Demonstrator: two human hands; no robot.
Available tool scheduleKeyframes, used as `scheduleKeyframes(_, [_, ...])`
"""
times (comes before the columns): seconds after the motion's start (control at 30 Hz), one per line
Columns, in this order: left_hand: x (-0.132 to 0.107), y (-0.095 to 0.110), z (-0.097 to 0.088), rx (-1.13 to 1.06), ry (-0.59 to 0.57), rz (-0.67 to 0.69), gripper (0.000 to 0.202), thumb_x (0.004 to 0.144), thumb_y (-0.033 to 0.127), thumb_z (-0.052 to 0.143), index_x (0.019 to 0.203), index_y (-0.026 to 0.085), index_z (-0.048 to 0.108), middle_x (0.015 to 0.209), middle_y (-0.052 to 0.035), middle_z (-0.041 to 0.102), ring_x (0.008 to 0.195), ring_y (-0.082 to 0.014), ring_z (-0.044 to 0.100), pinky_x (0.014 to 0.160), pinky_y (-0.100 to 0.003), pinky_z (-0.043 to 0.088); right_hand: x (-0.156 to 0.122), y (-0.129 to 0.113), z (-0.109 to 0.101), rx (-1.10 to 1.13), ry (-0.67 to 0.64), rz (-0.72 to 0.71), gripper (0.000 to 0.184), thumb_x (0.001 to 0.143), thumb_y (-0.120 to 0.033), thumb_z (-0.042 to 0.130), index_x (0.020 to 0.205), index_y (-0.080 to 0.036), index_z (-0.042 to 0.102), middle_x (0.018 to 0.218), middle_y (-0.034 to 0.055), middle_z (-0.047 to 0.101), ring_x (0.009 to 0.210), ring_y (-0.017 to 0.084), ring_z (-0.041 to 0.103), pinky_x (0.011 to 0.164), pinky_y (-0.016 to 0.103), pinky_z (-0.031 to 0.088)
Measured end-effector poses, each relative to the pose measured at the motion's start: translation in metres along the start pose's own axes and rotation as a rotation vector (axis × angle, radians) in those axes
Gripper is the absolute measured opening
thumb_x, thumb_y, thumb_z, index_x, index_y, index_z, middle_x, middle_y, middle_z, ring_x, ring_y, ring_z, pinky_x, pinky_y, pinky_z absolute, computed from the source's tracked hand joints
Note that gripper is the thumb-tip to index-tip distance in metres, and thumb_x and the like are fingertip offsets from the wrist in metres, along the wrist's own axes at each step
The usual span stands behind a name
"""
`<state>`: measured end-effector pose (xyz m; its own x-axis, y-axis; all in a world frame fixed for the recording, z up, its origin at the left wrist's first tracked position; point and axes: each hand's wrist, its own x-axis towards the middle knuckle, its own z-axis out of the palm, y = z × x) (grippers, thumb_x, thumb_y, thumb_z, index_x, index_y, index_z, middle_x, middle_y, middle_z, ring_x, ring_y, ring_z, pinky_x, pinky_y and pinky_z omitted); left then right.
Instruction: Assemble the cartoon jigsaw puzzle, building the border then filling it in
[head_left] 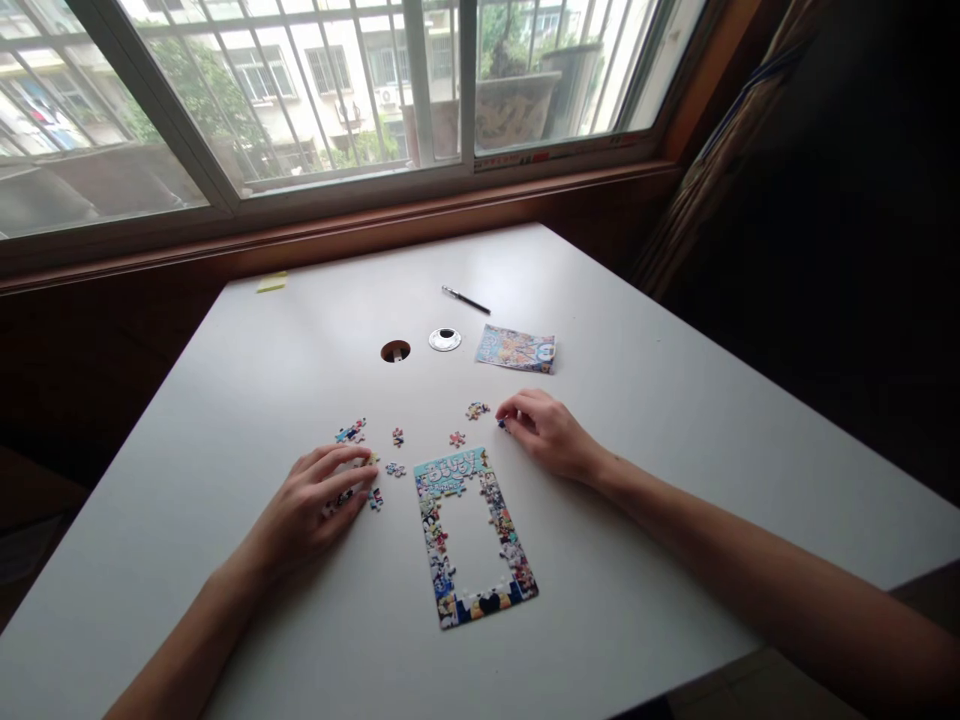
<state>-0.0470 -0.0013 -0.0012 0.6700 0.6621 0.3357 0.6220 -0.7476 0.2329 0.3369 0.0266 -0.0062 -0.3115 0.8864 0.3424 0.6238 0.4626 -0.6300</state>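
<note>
A jigsaw puzzle (516, 545) lies on the white table with its border joined and its middle bare. To its left, my left hand (319, 495) rests over several loose puzzle pieces, fingers stretched out; some pieces are partly hidden beneath it. My right hand (546, 430), above the puzzle's upper right corner, has its thumb and fingers pinched on a small dark-blue puzzle piece (502, 425). Between the hands lie a reddish piece (457, 439), a joined clump of pieces (477, 410) and a bluish-white piece (395, 469).
Beyond the hands lies a colourful picture sheet (516, 348). A pen (466, 300), a round silver cover (445, 340) and a cable hole (395, 351) are farther back on the table (637, 340). A yellow sticky note (272, 282) sits near the far left edge, below the barred window.
</note>
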Motion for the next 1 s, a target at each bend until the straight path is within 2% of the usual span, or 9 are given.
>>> scheduleKeyframes(0.1, [0.0001,-0.0023,0.0034,-0.079,0.086,0.012,0.024,0.093,0.016,0.06,0.112,0.028,0.07,0.12,-0.0071,0.068,0.114,-0.0221,0.061,0.096,-0.039,0.051,0.0,-0.0007,-0.0005,-0.006,-0.009,-0.005,0.017,0.087,-0.009,0.056,0.094,-0.019,0.069,0.082,0.0048,0.065,0.081,0.019,0.056,0.077,0.034,0.045])
scheduleKeyframes(0.27, [0.0001,0.0001,0.0031,-0.116,0.115,0.005,0.015,0.093,0.013,0.061,0.102,0.023,0.069,0.109,-0.0074,0.07,0.104,-0.0201,0.064,0.09,-0.036,0.052,0.0004,-0.0015,-0.0013,-0.015,-0.017,-0.018,0.017,0.086,-0.011,0.057,0.094,-0.02,0.068,0.081,0.0043,0.064,0.08,0.019,0.056,0.078,0.035,0.044])
scheduleKeyframes(0.33, [0.0004,0.0023,0.0028,-0.115,0.129,0.001,0.017,0.092,0.013,0.061,0.104,0.023,0.069,0.108,-0.0074,0.07,0.102,-0.0199,0.065,0.09,-0.035,0.052,0.0007,-0.0018,-0.0016,-0.016,-0.016,-0.018,0.016,0.086,-0.011,0.057,0.094,-0.02,0.068,0.082,0.0043,0.065,0.08,0.02,0.056,0.079,0.036,0.044])
scheduleKeyframes(0.47, [0.0018,0.0045,0.0024,-0.053,0.149,-0.035,0.029,0.091,0.015,0.064,0.119,0.025,0.067,0.115,-0.0082,0.07,0.108,-0.0221,0.064,0.094,-0.037,0.051,0.001,-0.002,-0.0016,-0.016,-0.014,-0.019,0.017,0.086,-0.01,0.057,0.093,-0.021,0.068,0.082,0.0044,0.065,0.08,0.02,0.056,0.078,0.035,0.044])
scheduleKeyframes(0.8, [-0.0007,0.0018,0.0037,-0.031,0.075,-0.06,0.024,0.096,0.016,0.057,0.116,0.025,0.067,0.113,-0.0068,0.069,0.106,-0.0213,0.061,0.092,-0.036,0.045,0.0008,-0.0002,-0.0007,-0.011,-0.017,-0.009,0.016,0.086,-0.011,0.058,0.093,-0.02,0.069,0.083,0.0048,0.065,0.08,0.02,0.055,0.077,0.034,0.044])
scheduleKeyframes(1.0, [-0.0007,0.0045,0.0036,0.071,0.069,-0.099,0.031,0.096,0.019,0.057,0.124,0.027,0.064,0.119,-0.0077,0.065,0.11,-0.0244,0.058,0.094,-0.04,0.043,0.0008,-0.0012,-0.0012,-0.016,-0.017,-0.007,0.017,0.085,-0.011,0.058,0.093,-0.021,0.069,0.083,0.0046,0.065,0.08,0.02,0.056,0.078,0.035,0.044])
